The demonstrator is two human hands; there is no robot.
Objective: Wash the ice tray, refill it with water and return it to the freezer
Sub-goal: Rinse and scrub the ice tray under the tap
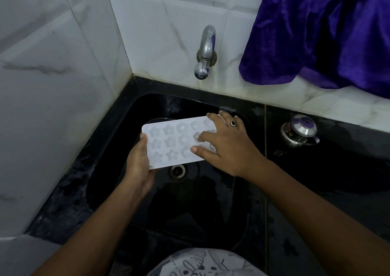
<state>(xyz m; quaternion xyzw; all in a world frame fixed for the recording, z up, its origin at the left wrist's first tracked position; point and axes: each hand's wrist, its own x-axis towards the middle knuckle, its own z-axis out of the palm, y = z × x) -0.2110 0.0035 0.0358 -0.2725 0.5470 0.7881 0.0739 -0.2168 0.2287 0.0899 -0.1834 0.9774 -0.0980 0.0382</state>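
Observation:
A white ice tray [168,140] with star and round moulds is held flat over the black sink [190,201], just above the drain [177,171]. My left hand [138,166] grips the tray's near left edge, thumb on the rim. My right hand [225,142], with a dark ring, lies spread over the tray's right end, fingertips pressing on the moulds. A steel tap [205,52] sticks out of the tiled wall above the sink; no water runs from it.
A small steel pot with a lid [299,131] stands on the black counter right of the sink. Purple cloth [320,30] hangs at the upper right. White marble tiles [52,85] wall the left side and the back.

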